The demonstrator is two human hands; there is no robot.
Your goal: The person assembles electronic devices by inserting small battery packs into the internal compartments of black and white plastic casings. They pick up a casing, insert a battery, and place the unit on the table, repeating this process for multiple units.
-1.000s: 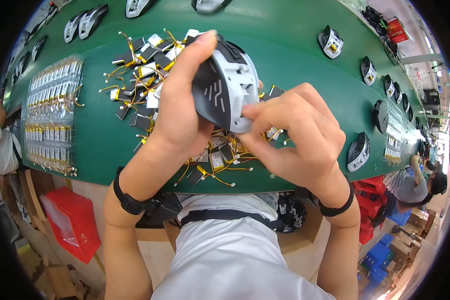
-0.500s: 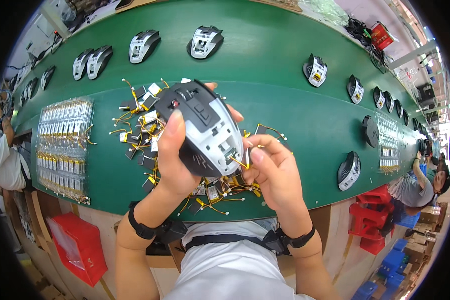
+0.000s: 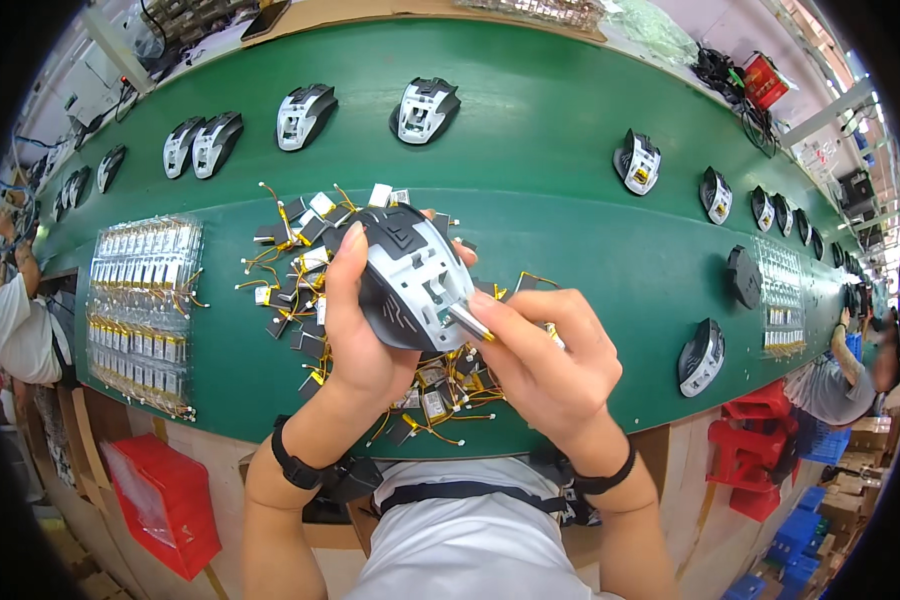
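— From the head view, what do the hands have hold of?

— The left hand (image 3: pixel 355 330) is closed around a black and grey mouse shell (image 3: pixel 410 280), thumb along its left edge and fingers curled under its far side, so the open inner face tilts up toward the camera. The right hand (image 3: pixel 545 365) is pinched shut on a small silver cell (image 3: pixel 470 322), thumb and forefinger gripping it, its tip touching the lower right part of the shell's inside.

— And where does the shell sit relative to everything else?

— Held above the green surface (image 3: pixel 570 200), right over a loose heap of small batteries with yellow wires (image 3: pixel 300 265) (some of the heap shows under both hands too). The shell lies between the two hands, left one carrying it, right one just beside and meeting it at the cell.

— Anything else around?

— A clear tray of packed batteries (image 3: pixel 140 310) lies well to the left of the heap. Further mouse shells (image 3: pixel 425 108) stand in a curved row along the far part of the surface, and more run down its right side. A red bin (image 3: pixel 165 500) sits below the near edge, left of the person's white shirt. Both wrists wear black bands.
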